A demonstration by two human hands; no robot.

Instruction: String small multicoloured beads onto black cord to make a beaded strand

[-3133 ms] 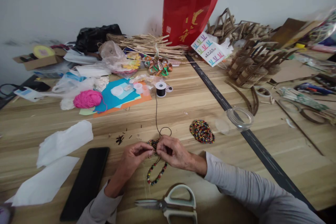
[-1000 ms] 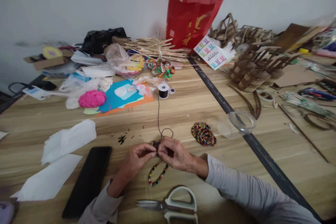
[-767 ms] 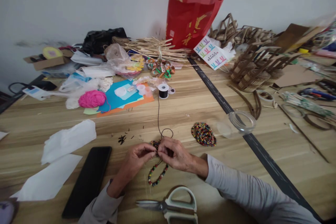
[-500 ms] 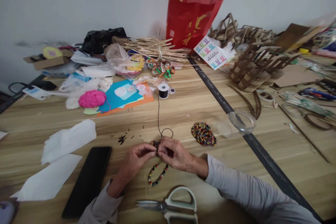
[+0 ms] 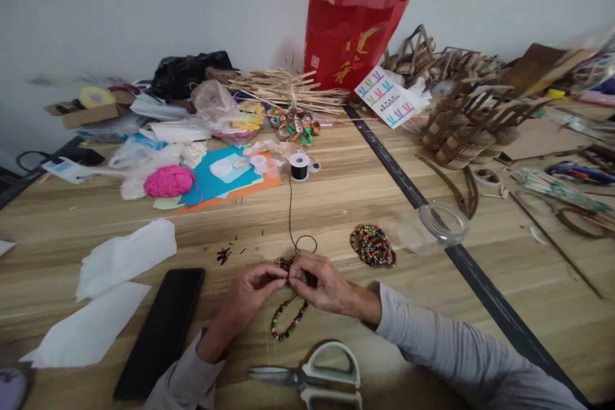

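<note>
My left hand (image 5: 254, 291) and my right hand (image 5: 319, 280) meet at the fingertips, both pinched on a thin black cord (image 5: 290, 211). The exact spot between the fingers is partly hidden. From there a loop of multicoloured beads (image 5: 289, 323) hangs down and lies on the table, while more beads (image 5: 284, 263) show just behind the fingers. The cord curls beyond my right hand and runs back to a white spool of black cord (image 5: 299, 168). A pile of beaded strings (image 5: 373, 245) rests to the right of my hands.
Scissors (image 5: 312, 377) lie in front of me, a black phone (image 5: 161, 333) and white paper (image 5: 125, 256) to the left. Cord scraps (image 5: 223, 255) lie near my left hand. Pink yarn (image 5: 169, 180), a red bag (image 5: 350, 32), small woven baskets (image 5: 461, 134) and a clear tape roll (image 5: 442, 223) stand farther off.
</note>
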